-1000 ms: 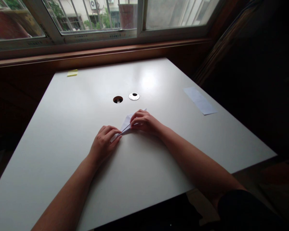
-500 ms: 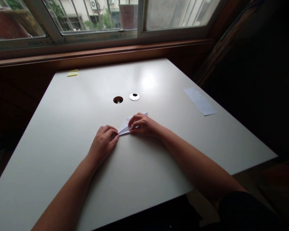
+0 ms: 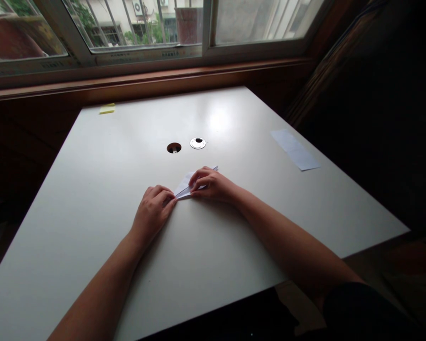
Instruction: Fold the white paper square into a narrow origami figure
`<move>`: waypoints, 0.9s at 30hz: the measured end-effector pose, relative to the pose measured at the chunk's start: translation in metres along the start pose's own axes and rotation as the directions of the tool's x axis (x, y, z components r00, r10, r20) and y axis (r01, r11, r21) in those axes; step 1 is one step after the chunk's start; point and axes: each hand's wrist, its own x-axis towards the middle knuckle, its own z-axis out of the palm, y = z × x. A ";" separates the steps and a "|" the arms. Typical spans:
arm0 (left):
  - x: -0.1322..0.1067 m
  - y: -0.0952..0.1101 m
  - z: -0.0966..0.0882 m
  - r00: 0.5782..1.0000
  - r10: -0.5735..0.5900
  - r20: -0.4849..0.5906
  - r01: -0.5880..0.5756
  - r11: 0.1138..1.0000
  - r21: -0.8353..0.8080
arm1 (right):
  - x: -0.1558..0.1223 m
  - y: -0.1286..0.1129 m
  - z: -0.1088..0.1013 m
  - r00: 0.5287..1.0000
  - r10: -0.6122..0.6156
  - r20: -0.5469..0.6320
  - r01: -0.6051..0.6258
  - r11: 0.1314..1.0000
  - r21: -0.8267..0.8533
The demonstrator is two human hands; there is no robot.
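A folded sheet of white paper [image 3: 184,183] lies on the white table [image 3: 213,246], its pointed end toward the left. My left hand [image 3: 154,203] pinches that point between thumb and fingertips, with the wrist low over the tabletop. Across the paper's right part rests my right hand [image 3: 211,183], its fingers bent and pressed together on a folded edge. A small corner of the paper sticks out beyond the right hand's knuckles. The right hand hides much of the paper, so its full shape cannot be made out.
Beyond the hands are a round hole [image 3: 173,148] in the tabletop and a silver ring-shaped cover [image 3: 198,143]. A white paper strip [image 3: 295,149] lies near the right edge. Yellow paper [image 3: 107,108] sits at the far left corner, below the window [image 3: 145,57].
My left thumb and fingertips have shifted very slightly to the right along the paper's point. The right hand and the paper look nearly the same.
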 end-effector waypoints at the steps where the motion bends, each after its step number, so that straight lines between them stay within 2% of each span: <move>1: 0.000 -0.001 0.000 1.000 -0.010 -0.006 0.010 1.000 -0.001 | 0.000 -0.001 -0.001 1.000 0.016 -0.002 -0.016 1.000 0.009; 10: -0.001 -0.003 0.001 0.995 -0.100 -0.012 0.099 0.995 -0.025 | 0.002 -0.003 -0.002 0.969 0.239 -0.058 -0.238 0.971 0.022; 21: -0.001 -0.004 0.001 0.974 -0.224 -0.035 0.222 0.974 -0.054 | 0.006 0.000 0.003 0.937 0.335 -0.094 -0.339 0.941 -0.021; 27: -0.003 -0.004 0.001 0.983 -0.174 -0.056 0.174 0.985 0.011 | 0.005 0.002 0.003 0.938 0.334 -0.094 -0.340 0.939 -0.048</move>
